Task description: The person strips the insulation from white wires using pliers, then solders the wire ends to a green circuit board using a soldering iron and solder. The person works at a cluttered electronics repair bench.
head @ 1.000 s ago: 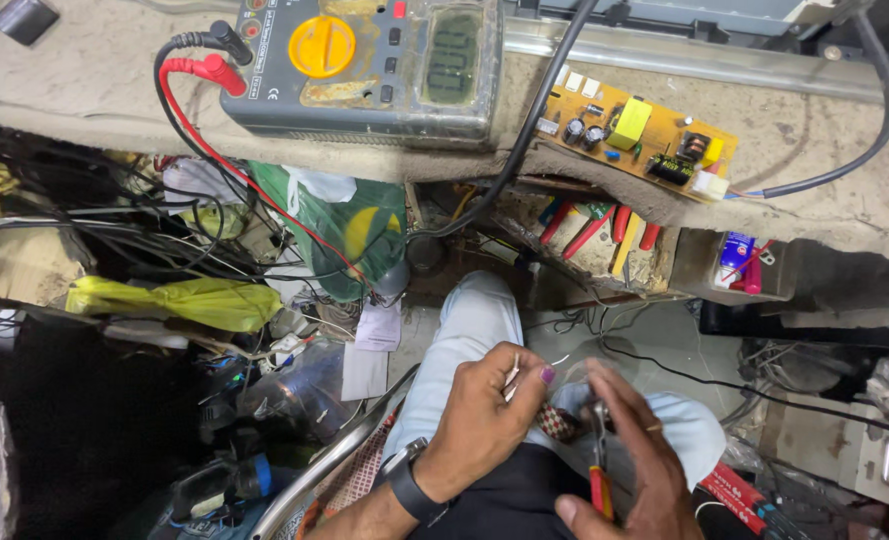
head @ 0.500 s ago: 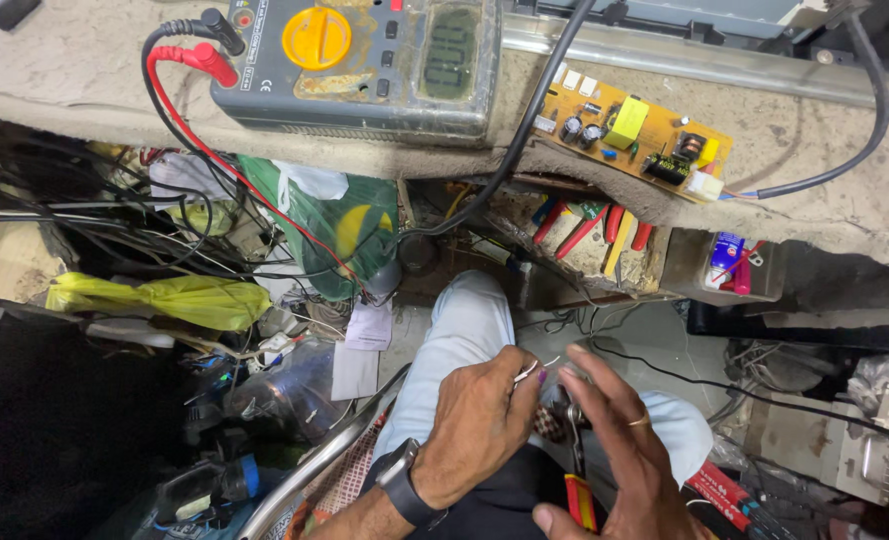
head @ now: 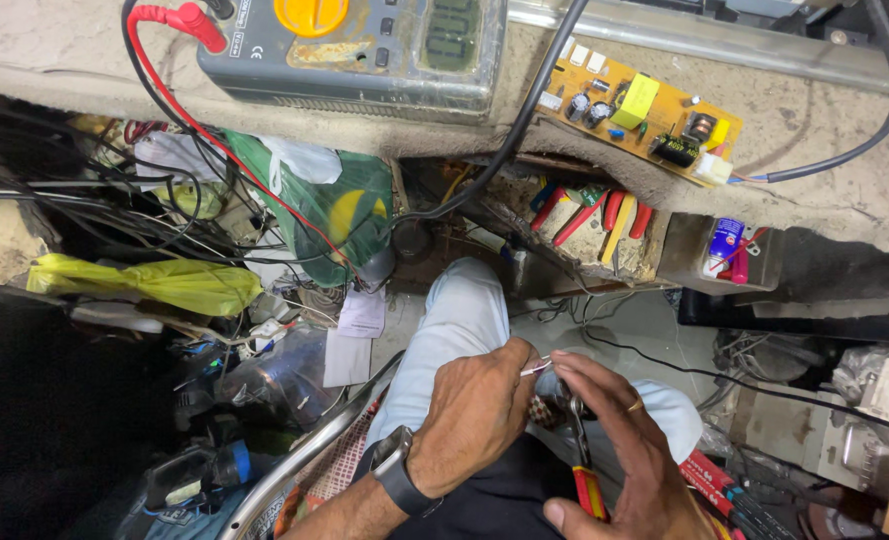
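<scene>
Soft, even light falls from above, brightest on the surface toward 12 o'clock. Deep shadow swallows the clutter at 8 o'clock. Focus is fairly sharp, with slight wide-angle bending toward the edges; no glare.

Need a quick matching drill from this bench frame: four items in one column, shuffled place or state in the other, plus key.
Items:
1. multimeter
2. circuit board
3. pliers
4. thin wire

Places or states:
A. pinched in the left hand fingertips
B. bare on the ledge, right of the meter, yellow-orange
C. red-and-yellow handles, gripped in the right hand
D. top of the ledge, yellow dial, red lead plugged in

Pairs: 1-D, 2-B, 3-C, 4-A
</scene>
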